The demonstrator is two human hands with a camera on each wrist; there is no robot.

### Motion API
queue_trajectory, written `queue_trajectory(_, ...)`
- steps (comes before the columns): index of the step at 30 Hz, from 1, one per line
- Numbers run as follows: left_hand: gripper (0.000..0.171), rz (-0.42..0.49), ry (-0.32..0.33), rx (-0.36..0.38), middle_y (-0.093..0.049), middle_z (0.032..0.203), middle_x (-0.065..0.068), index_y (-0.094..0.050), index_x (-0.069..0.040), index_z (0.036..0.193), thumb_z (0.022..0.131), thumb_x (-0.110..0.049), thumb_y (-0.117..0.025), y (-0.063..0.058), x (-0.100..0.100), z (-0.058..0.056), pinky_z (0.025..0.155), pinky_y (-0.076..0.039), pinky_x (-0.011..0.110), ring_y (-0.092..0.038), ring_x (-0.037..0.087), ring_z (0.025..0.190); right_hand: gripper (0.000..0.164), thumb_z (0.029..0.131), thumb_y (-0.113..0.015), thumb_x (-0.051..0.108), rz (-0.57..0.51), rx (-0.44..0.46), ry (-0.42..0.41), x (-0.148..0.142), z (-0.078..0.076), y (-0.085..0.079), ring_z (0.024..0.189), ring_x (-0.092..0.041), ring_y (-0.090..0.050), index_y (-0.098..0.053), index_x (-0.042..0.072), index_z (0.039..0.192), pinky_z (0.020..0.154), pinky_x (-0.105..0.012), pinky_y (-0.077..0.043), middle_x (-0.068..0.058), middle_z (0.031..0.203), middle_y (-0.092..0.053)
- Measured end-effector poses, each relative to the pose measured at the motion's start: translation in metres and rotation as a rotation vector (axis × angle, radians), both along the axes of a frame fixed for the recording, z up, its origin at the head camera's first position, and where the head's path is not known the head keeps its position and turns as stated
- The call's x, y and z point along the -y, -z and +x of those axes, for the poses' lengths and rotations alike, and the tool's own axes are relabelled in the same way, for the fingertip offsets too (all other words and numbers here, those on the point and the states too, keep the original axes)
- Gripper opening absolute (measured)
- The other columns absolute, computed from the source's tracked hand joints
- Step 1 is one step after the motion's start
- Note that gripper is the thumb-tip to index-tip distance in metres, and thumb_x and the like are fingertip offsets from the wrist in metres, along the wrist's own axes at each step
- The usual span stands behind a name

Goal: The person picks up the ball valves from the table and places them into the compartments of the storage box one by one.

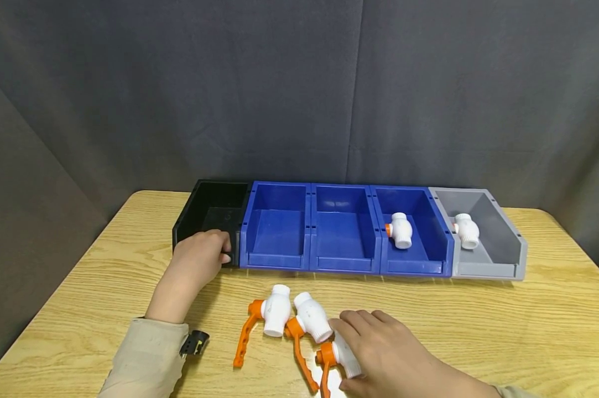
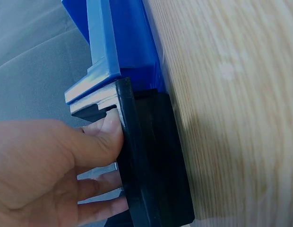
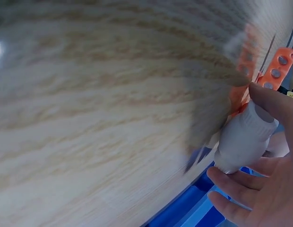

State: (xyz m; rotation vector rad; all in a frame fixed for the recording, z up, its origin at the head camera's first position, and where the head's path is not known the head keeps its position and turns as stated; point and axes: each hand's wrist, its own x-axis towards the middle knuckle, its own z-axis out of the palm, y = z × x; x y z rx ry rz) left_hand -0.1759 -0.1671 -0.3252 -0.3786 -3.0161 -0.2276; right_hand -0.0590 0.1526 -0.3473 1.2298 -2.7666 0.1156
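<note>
Dark grey curtain [image 1: 279, 94] behind, one wood-grain table [image 1: 478, 326] in front; from my remote station I count five bins in one row, side by side: one black bin [image 1: 219, 199], three blue bins [image 1: 344, 265], one grey bin [image 1: 483, 270]. White valves with orange fittings: five in all. Two are in bins, one valve in the right-hand blue bin [image 1: 402, 231] and one valve in the grey bin [image 1: 467, 231]. Three are in front of the row, each with a long orange handle visible: the left loose valve [image 1: 277, 310], the middle loose valve [image 1: 313, 318] just beside it, and the held valve [image 1: 346, 356] nearest the person. Hands: two. I note the left hand [image 1: 202, 254] pinching the front lip of the black bin, thumb on one side and fingers on the other in the left wrist view. The right hand [image 1: 384, 348] grasps the held valve, thumb and fingers curled about its white body; I cannot tell whether that valve touches the table. One black device [image 1: 194, 342] sits at the left sleeve [image 1: 145, 354].
</note>
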Motion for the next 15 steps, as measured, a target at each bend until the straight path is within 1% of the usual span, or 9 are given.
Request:
queue_trajectory(3, 0.016, -0.001, 0.002, 0.003, -0.062, 0.082, 0.007, -0.062, -0.008, 0.083, 0.085, -0.01, -0.077, 0.0001, 0.0004, -0.0001, 0.064, -0.049, 0.041, -0.054, 0.023, 0.07, 0.077, 0.071, -0.082, 0.05, -0.013, -0.033, -0.01, -0.0014, 0.0003, 0.0008, 0.104, -0.023, -0.062, -0.059, 0.004, 0.128, 0.086, -0.044, -0.053, -0.007, 0.119, -0.062)
queue_trajectory(4, 0.014, 0.0, 0.005, 0.008, -0.063, 0.083, 0.007, -0.062, -0.008, 0.084, 0.087, -0.011, -0.076, -0.0001, 0.0008, -0.0001, 0.065, -0.049, 0.042, -0.055, 0.024, 0.07, 0.077, 0.07, -0.083, 0.05, -0.02, -0.041, -0.011, -0.0017, 0.0004, 0.0008, 0.103, -0.023, -0.062, -0.06, 0.004, 0.128, 0.086, -0.044, -0.053, -0.007, 0.119, -0.062)
queue_trajectory(7, 0.014, -0.003, 0.011, 0.012, -0.063, 0.083, 0.007, -0.062, -0.008, 0.084, 0.088, -0.011, -0.075, -0.0006, 0.0012, 0.0002, 0.064, -0.05, 0.042, -0.055, 0.024, 0.07, 0.076, 0.069, -0.083, 0.048, -0.029, -0.055, -0.009, -0.0028, 0.0008, 0.0001, 0.104, -0.023, -0.062, -0.06, 0.004, 0.127, 0.086, -0.044, -0.053, -0.007, 0.119, -0.062)
queue_trajectory(15, 0.013, -0.004, 0.014, 0.013, -0.064, 0.084, 0.007, -0.063, -0.008, 0.085, 0.088, -0.011, -0.075, -0.0023, 0.0011, 0.0014, 0.065, -0.05, 0.042, -0.055, 0.024, 0.071, 0.07, 0.07, -0.081, 0.042, -0.039, -0.075, 0.029, -0.0073, 0.0012, -0.0056, 0.108, -0.026, -0.061, -0.062, 0.003, 0.125, 0.088, -0.046, -0.052, -0.01, 0.122, -0.062)
